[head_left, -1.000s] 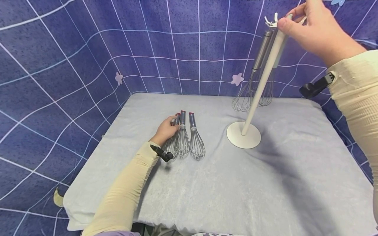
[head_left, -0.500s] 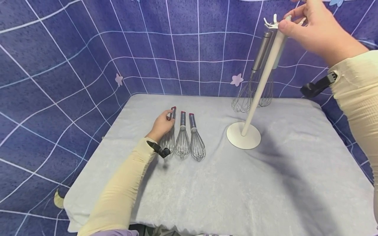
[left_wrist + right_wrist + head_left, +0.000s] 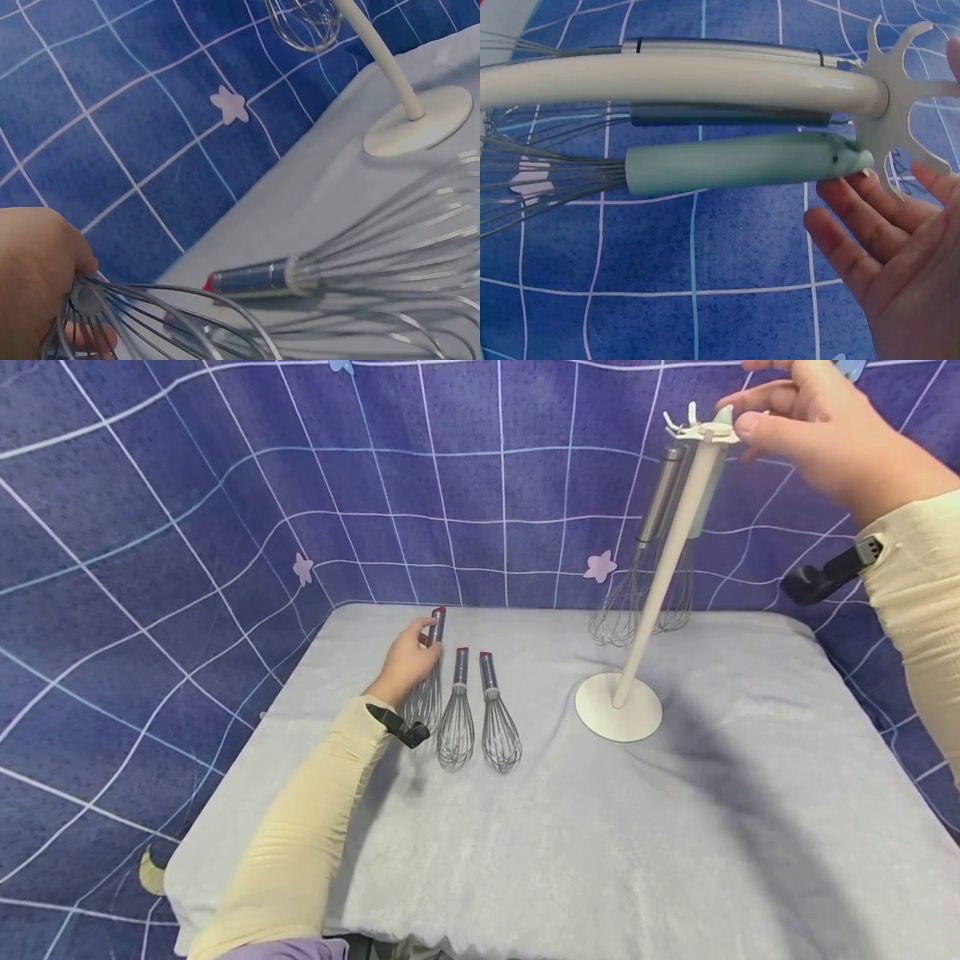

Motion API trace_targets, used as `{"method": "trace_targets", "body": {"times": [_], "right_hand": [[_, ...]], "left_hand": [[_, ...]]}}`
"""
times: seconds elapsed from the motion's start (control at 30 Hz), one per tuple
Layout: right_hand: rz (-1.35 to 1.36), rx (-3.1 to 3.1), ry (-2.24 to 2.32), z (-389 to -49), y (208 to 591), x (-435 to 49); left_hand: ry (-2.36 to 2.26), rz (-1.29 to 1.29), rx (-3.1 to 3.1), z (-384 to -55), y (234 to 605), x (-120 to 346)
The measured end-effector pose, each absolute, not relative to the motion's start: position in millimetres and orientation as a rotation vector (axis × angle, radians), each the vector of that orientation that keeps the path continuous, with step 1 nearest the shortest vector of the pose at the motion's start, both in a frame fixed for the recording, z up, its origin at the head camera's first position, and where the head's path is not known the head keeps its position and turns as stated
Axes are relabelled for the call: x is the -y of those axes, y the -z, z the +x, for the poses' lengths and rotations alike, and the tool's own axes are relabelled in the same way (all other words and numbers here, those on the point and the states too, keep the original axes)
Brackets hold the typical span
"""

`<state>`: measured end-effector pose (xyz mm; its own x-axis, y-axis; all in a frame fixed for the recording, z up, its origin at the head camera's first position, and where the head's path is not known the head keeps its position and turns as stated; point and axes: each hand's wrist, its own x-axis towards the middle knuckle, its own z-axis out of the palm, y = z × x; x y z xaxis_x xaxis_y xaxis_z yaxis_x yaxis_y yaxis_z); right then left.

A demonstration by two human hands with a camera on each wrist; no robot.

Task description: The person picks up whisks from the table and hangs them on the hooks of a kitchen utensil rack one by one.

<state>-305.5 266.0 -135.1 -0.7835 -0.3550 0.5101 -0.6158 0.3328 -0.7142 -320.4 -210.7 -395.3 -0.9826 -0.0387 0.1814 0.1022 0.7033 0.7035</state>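
Observation:
My left hand grips the steel handle of a red-tipped whisk at the table's left side. Its wire loops fan out from that hand in the left wrist view. Two similar whisks, a middle one and a right one, lie side by side on the cloth. My right hand is at the top of a white hook stand, fingers loosely spread. There, its fingertips are right at the end of a hanging whisk with a pale green handle. Two steel-handled whisks hang beside it.
The stand's round white base rests on a table under a grey cloth. Its curved hooks stick out around the top. A blue patterned curtain hangs behind and to the left.
My left hand has moved the gripped whisk left and away from me, apart from the other two. My right hand has loosened its hold on the stand's top and shifted slightly right.

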Motion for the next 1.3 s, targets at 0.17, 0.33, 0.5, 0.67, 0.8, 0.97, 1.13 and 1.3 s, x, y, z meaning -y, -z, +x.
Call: {"method": "trace_targets", "body": {"times": [0.17,0.33,0.5,0.67,0.8,0.97,1.13,1.3], "right_hand": [[0.923,2.285,-1.503,-309.3,138.7,-269.8],[0.925,2.292,-1.486,-309.7,137.4,-274.2],[0.917,2.302,-1.492,-307.5,131.2,-276.9],[0.919,2.299,-1.517,-305.9,133.0,-278.2],[0.921,2.315,-1.475,-305.4,139.8,-277.8],[0.931,2.315,-1.469,-304.9,145.0,-277.6],[0.917,2.328,-1.439,-303.4,144.6,-276.2],[0.882,2.365,-1.388,-301.9,140.6,-276.2]], "left_hand": [[1.156,-0.08,2.705,-320.5,380.8,201.9],[1.197,-0.155,2.665,-323.8,361.6,187.9],[1.228,-0.236,2.621,-321.0,334.7,171.8],[1.28,-0.301,2.578,-311.9,313.5,157.4],[1.348,-0.358,2.534,-302.8,305.1,147.7],[1.393,-0.42,2.489,-294.6,298.6,135.8],[1.406,-0.473,2.447,-289.6,289.3,123.5],[1.387,-0.567,2.387,-284.6,272.9,108.5]]}}
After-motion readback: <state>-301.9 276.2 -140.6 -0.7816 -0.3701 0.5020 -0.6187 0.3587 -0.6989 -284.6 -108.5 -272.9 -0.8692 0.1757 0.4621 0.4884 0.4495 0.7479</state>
